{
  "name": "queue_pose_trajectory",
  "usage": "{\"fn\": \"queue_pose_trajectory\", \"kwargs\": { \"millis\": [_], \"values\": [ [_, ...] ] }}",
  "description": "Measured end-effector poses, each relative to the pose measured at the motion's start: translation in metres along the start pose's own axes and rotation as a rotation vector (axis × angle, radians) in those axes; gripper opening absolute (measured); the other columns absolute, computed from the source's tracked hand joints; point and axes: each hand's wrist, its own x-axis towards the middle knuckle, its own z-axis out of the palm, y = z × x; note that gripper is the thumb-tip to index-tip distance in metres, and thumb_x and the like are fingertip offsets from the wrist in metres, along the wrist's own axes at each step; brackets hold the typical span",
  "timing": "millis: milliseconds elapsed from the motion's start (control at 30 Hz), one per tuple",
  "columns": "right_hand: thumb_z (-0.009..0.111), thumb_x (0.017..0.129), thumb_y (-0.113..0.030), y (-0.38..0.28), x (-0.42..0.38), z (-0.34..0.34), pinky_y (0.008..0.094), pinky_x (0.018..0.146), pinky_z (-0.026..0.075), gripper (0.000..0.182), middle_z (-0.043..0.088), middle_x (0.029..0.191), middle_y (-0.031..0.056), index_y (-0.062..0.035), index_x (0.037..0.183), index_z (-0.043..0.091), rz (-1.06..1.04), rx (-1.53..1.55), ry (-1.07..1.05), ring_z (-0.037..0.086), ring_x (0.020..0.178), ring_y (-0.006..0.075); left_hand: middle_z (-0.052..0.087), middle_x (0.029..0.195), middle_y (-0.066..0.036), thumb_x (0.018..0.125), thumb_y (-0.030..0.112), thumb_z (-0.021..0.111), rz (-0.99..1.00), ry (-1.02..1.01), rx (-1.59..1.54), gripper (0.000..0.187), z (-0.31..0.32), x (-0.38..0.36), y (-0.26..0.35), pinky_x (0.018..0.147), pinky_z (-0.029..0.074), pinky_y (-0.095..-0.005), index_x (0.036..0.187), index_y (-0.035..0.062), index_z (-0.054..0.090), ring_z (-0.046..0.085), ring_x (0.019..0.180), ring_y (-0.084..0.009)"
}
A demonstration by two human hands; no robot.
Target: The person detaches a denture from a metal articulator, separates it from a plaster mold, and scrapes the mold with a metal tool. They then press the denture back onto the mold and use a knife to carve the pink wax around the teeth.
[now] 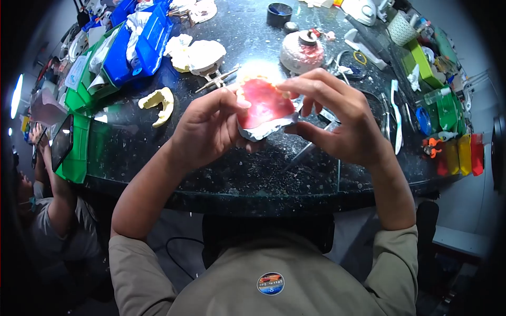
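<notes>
A pink dental plate with a row of pale teeth, a denture (263, 102), sits on a whitish plaster base over the bench. My left hand (208, 121) is closed round its left side, thumb on the tooth row and fingers under the base. On the right side, my right hand (340, 118) has its index fingertip at the teeth and its thumb tip by the lower edge of the base. Below that hand lies a thin metal tool (311, 150). Strong light washes out the far teeth.
A yellow horseshoe-shaped cast (158, 105) lies left, near white plaster models (205, 55). A stained round burner-like pot (301, 51) stands behind. Blue bins (153, 47) and a green bin (79, 142) line the left; a toothbrush (396, 116) lies right. Another person (63, 221) sits far left.
</notes>
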Motion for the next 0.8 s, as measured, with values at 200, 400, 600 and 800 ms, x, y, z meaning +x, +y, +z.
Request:
{"fn": "queue_pose_trajectory", "kwargs": {
  "millis": [200,400,600,800],
  "values": [
    [0.076,0.072,-0.010,0.006,-0.018,0.018,0.0301,0.060,0.053,0.046,0.061,0.094,0.0132,-0.0004,0.114,0.060,-0.027,-0.013,0.101,0.062,0.072,0.0202,0.064,0.084,-0.015,0.091,0.013,0.040,-0.094,0.008,-0.164,0.028,0.001,0.001,-0.004,0.061,0.057,-0.0343,0.107,-0.0077,0.051,0.066,0.072,-0.0215],
    [0.072,0.077,-0.015,0.006,-0.020,0.018,0.0292,0.062,0.054,0.041,0.061,0.094,0.0156,0.0047,0.111,0.060,-0.081,-0.048,0.122,0.063,0.075,0.0206,0.063,0.086,-0.015,0.093,0.014,0.039,-0.060,0.017,-0.139,0.026,-0.002,-0.002,-0.011,0.061,0.058,-0.0317,0.105,-0.0063,0.051,0.066,0.073,-0.0220],
    [0.069,0.081,-0.023,0.007,-0.023,0.018,0.0288,0.062,0.054,0.041,0.062,0.094,0.0161,0.0041,0.110,0.061,-0.097,-0.074,0.144,0.063,0.076,0.0203,0.062,0.092,-0.018,0.092,0.017,0.038,-0.108,0.009,-0.142,0.033,-0.001,-0.004,-0.011,0.058,0.057,-0.0278,0.114,-0.0067,0.046,0.066,0.072,-0.0204],
    [0.067,0.084,-0.029,0.009,-0.024,0.018,0.0279,0.062,0.053,0.042,0.062,0.096,0.0160,0.0031,0.110,0.061,-0.118,-0.110,0.145,0.062,0.077,0.0191,0.059,0.098,-0.015,0.096,0.015,0.040,-0.081,0.007,-0.123,0.025,0.003,-0.005,-0.009,0.063,0.058,-0.0300,0.110,-0.0028,0.050,0.065,0.079,-0.0195]
  ]
}}
